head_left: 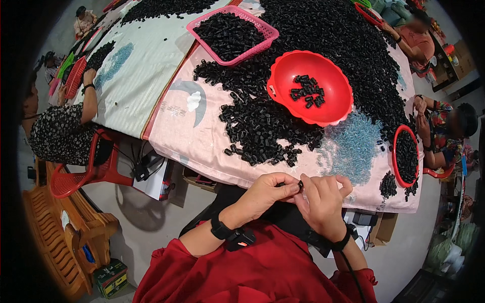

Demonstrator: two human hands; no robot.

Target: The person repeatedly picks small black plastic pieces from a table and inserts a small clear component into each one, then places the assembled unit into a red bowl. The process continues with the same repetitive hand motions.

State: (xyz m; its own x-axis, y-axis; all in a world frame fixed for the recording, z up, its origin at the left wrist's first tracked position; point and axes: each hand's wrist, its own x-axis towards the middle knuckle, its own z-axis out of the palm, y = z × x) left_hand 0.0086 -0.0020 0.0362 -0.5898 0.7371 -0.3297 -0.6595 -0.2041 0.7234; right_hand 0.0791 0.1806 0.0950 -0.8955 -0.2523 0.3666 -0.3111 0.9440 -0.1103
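Observation:
Between the fingertips of my left hand (268, 196) is a small black plastic piece (301, 185), pinched by thumb and forefinger. My right hand (323, 201) meets it there, thumb and forefinger closed at the piece; whatever else they hold is too small to make out. Both hands are at the table's near edge. Just beyond them lies a heap of short black cylindrical pieces (260, 134). To its right spreads a patch of tiny clear-blue pieces (353, 146). A red scalloped bowl (331, 76) with several black pieces inside rests tilted on the heap.
A pink basket (254, 53) full of black pieces stands at the back left of the pink tablecloth (177, 131). A red oval basket (395, 156) sits at the right edge. People work around the tables. At left are a red chair (76, 179) and a wooden bench (55, 227).

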